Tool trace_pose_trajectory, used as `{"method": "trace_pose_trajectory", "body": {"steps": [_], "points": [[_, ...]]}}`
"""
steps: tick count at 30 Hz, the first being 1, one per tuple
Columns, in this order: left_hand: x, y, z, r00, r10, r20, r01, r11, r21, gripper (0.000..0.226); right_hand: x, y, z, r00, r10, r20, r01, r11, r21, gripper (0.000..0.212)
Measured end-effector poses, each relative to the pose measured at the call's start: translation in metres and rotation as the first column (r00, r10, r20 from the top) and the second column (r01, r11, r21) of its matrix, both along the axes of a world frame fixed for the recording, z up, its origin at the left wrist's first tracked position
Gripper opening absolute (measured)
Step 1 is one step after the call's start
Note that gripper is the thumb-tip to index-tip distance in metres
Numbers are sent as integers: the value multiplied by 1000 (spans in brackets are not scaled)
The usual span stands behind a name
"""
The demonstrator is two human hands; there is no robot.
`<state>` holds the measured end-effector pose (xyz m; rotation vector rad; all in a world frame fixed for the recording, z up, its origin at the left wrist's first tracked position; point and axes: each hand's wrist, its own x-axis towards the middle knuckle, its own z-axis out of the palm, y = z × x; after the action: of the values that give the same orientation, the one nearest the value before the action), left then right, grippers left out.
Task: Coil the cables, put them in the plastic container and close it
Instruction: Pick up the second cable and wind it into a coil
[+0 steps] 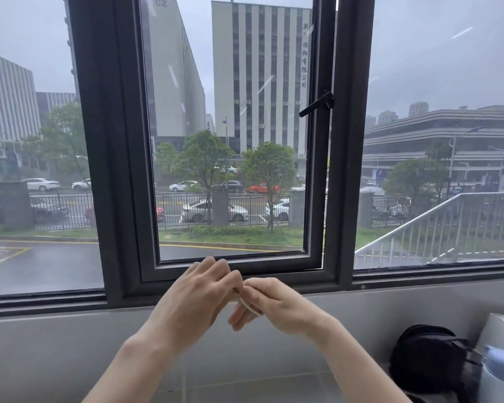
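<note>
A dark-framed window (236, 135) fills most of the frame, so our head is up and the work sits low centre. At lower right a black bag (428, 356) and a pale bottle (501, 373) rest against the wall. No container is in view. We hold both hands raised before the sill, likely to keep a loop taut: the left hand (192, 298) with fingers loosely curled, the right hand (271, 306) pinching a thin pale cable (249, 306) between them.
</note>
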<state>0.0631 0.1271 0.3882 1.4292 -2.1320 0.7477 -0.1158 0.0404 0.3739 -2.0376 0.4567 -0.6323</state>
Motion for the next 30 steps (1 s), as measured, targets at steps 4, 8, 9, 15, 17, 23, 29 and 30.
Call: {"method": "trace_pose_trajectory", "body": {"steps": [4, 8, 9, 15, 17, 23, 29, 30], "points": [[9, -4, 0, 999, -17, -49, 16, 1000, -22, 11, -5, 9, 7, 992, 121, 23, -123, 982, 141, 42], [16, -7, -4, 995, -34, -98, 27, 997, -67, 11, -11, 10, 15, 979, 204, 6, -200, 951, 236, 35], [16, -6, -5, 988, -46, -149, 34, 996, -86, 16, -12, 11, 16, 969, 245, 31, -245, 934, 260, 34], [-4, -13, -24, 818, -141, -558, 94, 989, -113, 16, -1, 14, 22, 889, 348, 298, -433, 851, 299, 32], [-17, -16, -30, 656, -243, -714, 232, 966, -115, 12, 3, 15, 25, 863, 358, 357, -467, 834, 293, 33], [-35, -31, -48, 363, -208, -908, 228, 965, -129, 29, 8, 14, 24, 828, 304, 472, -471, 833, 289, 34], [-53, -20, -64, 447, -67, -892, 166, 986, 9, 40, 9, 6, 26, 808, 184, 560, -419, 848, 325, 39], [-55, -16, -65, 486, -68, -871, 175, 984, 21, 38, 9, 5, 27, 796, 157, 585, -410, 850, 331, 40]]}}
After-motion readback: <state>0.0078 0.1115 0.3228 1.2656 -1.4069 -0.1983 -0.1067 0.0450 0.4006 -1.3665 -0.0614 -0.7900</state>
